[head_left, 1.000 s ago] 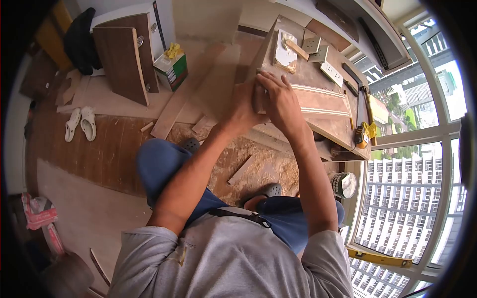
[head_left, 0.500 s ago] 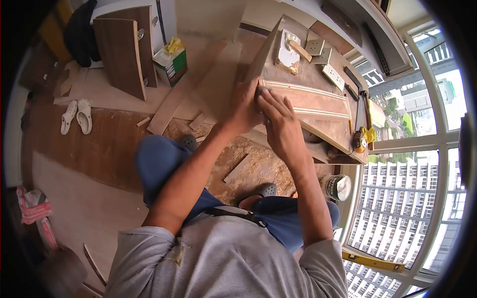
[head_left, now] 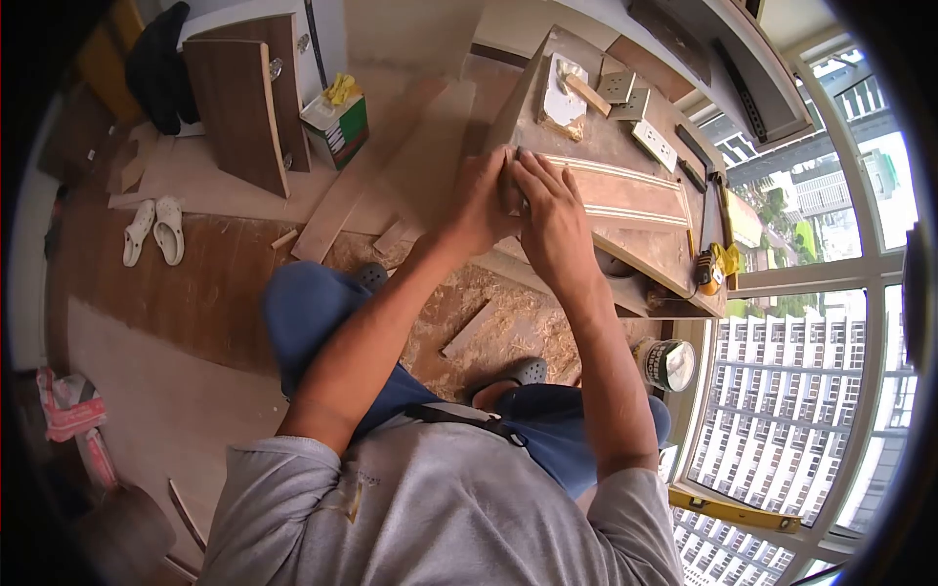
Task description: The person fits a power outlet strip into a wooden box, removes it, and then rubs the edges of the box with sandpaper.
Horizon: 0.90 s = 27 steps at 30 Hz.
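A wooden board [head_left: 630, 192] with pale striped edges lies on the worktop, its near-left end under my hands. My left hand [head_left: 481, 207] is wrapped round that end, the fingers partly hidden. Close beside it, my right hand [head_left: 552, 213] lies over the same end with its fingers together, pressing on a small dark grey piece [head_left: 519, 156]. Most of this piece is covered by the fingers, so its kind does not show.
A hammer [head_left: 586, 95], socket plates [head_left: 653, 145], a handsaw [head_left: 711, 210] and a tape measure [head_left: 710, 273] lie on the wooden worktop [head_left: 528, 122]. Wood shavings [head_left: 420, 332] cover the floor. A bucket [head_left: 669, 365] stands by the window; a spirit level [head_left: 735, 510] lies nearby.
Both hands have shifted slightly towards the far side at the board's end, the right hand more plainly. The grip looks the same.
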Available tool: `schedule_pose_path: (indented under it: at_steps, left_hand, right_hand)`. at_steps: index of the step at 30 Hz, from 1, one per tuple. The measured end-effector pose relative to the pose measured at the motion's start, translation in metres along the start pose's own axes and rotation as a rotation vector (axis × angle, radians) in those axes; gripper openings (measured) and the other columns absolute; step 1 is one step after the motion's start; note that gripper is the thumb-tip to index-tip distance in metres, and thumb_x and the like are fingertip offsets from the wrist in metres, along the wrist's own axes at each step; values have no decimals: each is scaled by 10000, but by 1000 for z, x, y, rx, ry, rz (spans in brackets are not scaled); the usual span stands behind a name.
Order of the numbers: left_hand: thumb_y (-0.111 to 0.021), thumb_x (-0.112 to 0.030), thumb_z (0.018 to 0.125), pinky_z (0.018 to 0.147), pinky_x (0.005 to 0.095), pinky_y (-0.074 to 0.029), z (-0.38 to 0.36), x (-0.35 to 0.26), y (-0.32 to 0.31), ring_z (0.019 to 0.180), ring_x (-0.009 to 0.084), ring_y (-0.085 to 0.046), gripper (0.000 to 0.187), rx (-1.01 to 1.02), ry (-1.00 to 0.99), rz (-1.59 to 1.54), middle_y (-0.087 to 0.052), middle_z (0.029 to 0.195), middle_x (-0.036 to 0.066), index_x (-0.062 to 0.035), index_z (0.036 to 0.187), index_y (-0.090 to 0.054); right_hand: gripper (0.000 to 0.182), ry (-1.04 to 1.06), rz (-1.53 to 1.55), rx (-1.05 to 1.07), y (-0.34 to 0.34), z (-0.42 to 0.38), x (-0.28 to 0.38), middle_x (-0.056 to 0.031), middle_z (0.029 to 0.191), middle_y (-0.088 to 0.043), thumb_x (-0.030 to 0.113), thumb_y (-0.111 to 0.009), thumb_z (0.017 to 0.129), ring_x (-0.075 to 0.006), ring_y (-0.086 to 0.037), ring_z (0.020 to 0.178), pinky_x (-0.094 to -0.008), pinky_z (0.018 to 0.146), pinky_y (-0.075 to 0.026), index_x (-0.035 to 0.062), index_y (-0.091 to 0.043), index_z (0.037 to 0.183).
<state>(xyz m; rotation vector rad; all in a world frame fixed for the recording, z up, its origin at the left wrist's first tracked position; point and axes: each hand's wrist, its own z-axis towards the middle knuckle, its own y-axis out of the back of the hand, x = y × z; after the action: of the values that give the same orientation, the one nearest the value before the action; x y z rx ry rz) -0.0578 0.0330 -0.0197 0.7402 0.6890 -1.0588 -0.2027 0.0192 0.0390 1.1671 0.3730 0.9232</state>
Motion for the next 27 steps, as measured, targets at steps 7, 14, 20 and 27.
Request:
schedule_pose_path:
  at_steps: [7, 14, 20, 27]
  left_hand:
    - [-758, -85, 807, 679, 416, -520, -4, 15, -8, 787, 364, -671, 351, -4, 110, -93, -674, 886, 186, -8, 1090, -566]
    - [-681, -2, 856, 769, 445, -514, -5, 8, -6, 916, 416, -632, 369, -26, 7, -25, -649, 1003, 203, -7, 1189, -522]
    - [-670, -49, 891, 997, 477, -487, -14, 5, -4, 1166, 439, -607, 557, 25, 94, 119, -633, 1241, 249, -1, 1409, -472]
    - [-823, -111, 830, 970, 425, -518, -12, -4, -8, 1138, 344, -645, 676, 67, 141, 40, -639, 1226, 219, -10, 1399, -471]
  right_hand:
    - [411, -35, 5, 16, -1, -22, 12, -223, 1492, -556, 49, -546, 950, -400, -494, 1418, -571, 1192, -349, -15, -601, 1353]
    - [408, 20, 36, -36, -13, -9, 6, -206, 1512, -546, 95, -549, 989, -395, -483, 1432, -580, 1210, -312, -2, -586, 1384]
    - [423, 11, 33, -33, -9, 12, 3, -213, 1483, -568, 97, -577, 953, -380, -508, 1412, -598, 1208, -312, 1, -599, 1365]
    - [369, -56, -36, -49, 5, -42, -23, -212, 1475, -582, 75, -496, 990, -381, -514, 1414, -577, 1227, -321, 4, -638, 1323]
